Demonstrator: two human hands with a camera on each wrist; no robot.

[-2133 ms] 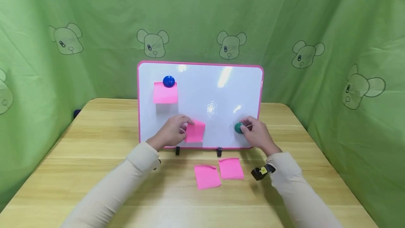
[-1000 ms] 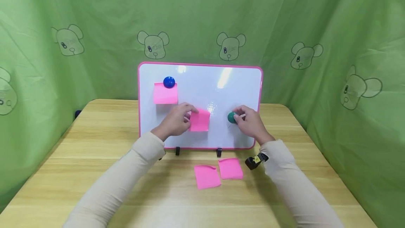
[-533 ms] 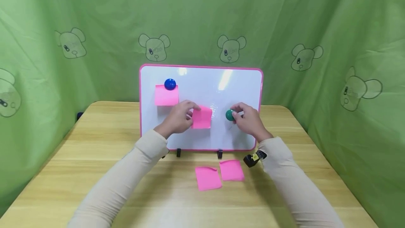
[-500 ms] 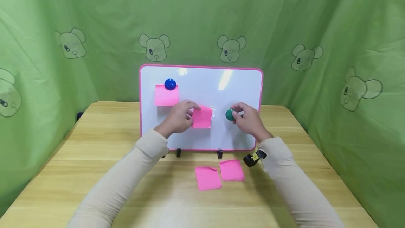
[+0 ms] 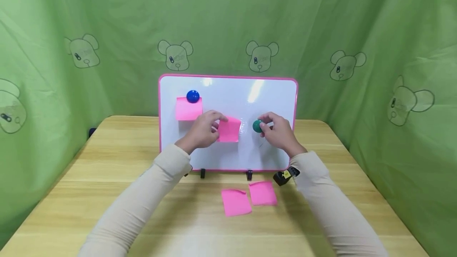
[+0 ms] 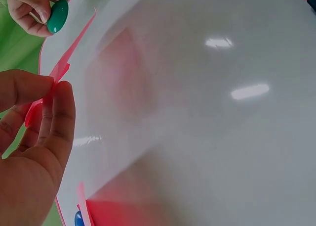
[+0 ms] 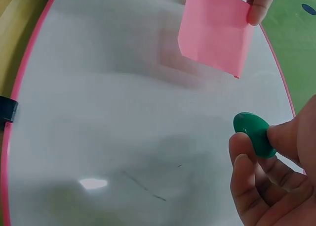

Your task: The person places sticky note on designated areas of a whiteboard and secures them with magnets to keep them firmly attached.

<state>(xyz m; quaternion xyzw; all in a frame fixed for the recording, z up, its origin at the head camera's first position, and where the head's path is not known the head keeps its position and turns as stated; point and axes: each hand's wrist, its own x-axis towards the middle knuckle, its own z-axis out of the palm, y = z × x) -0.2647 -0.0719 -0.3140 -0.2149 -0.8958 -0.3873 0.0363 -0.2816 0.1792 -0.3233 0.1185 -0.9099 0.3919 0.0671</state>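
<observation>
Green curtain (image 5: 214, 7) backs wooden table (image 5: 82, 177); left grip (image 5: 202, 131) pinches pink note (image 5: 230, 131), right grip (image 5: 280, 132) magnet (image 5: 256, 126).

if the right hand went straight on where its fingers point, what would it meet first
Probably the pink sticky note held by the left hand; depth is unclear, so the green magnet in the right hand could touch the whiteboard first.

There are 4 square pink paper notes (image 5: 237, 203), 2 round glossy magnets: 1 blue magnet (image 5: 193, 96) and 1 green magnet (image 5: 257, 126), 1 rectangular pink-framed whiteboard (image 5: 221, 158), 2 small black stand feet (image 5: 202, 173), 1 bare left hand (image 5: 202, 131), 1 bare right hand (image 5: 281, 133), 2 beige fabric sleeves (image 5: 143, 199), 1 pale wooden table (image 5: 93, 162) and 6 outlined animal heads (image 5: 175, 57).
</observation>
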